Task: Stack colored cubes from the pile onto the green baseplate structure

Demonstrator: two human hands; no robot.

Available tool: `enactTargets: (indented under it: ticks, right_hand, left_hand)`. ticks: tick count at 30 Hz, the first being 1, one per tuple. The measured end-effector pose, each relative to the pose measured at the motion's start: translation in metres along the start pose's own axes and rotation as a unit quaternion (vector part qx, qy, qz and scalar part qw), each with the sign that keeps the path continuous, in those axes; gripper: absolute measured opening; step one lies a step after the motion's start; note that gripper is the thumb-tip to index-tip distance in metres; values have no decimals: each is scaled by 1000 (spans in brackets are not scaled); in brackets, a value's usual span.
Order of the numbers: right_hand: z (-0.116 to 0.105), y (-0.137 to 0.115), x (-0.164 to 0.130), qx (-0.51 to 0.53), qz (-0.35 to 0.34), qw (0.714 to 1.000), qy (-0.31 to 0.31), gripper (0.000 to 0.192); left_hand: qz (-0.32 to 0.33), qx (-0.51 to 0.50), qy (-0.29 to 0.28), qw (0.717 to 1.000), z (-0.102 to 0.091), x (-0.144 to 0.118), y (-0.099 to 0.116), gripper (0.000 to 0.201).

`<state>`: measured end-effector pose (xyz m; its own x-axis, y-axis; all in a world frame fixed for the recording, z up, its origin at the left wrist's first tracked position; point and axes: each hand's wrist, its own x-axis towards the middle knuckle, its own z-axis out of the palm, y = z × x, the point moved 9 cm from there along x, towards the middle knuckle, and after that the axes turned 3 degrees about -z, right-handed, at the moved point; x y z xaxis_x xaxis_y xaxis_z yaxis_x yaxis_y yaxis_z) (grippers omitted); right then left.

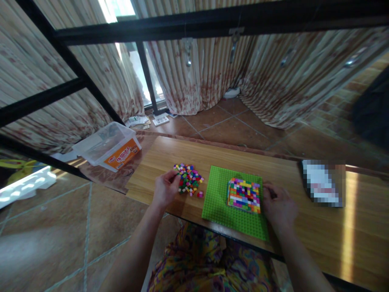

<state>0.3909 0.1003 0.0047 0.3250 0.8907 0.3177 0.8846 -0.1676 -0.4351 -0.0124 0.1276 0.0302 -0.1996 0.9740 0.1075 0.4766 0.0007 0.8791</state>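
A green studded baseplate [215, 190] lies on the wooden table. On it stands a low block of multicoloured toy bricks [244, 195], laid in close rows with some dark gaps near its middle. Left of the baseplate is a loose pile of small coloured bricks [190, 178]. My left hand [166, 188] is at the pile's left side, its thumb and fingers drawn together; anything between the fingertips is hidden. My right hand [280, 207] rests by the baseplate's right edge, close to the brick block. Its fingers are curled in, and what they hold, if anything, cannot be made out.
A wooden table [234, 156] runs left to right before me. At its right lies a blurred-out dark and white object [321, 183]. A clear plastic tub [106, 140] with an orange label stands beyond the left end. Black metal bars [194, 26] cross in front of the curtains [188, 89].
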Motion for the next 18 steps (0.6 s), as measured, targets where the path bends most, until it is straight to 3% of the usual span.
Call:
enactTargets:
  ticks: [12,18]
  right_hand:
    - [-2,-1,-1,11,4,1000,5,31]
    - [-2,-1,0,7,5,1000,7,31]
  left_hand:
    - [7,222,-11,975,-10,-19,0,12]
    - [10,225,-28,974,-7,-18,-2,8]
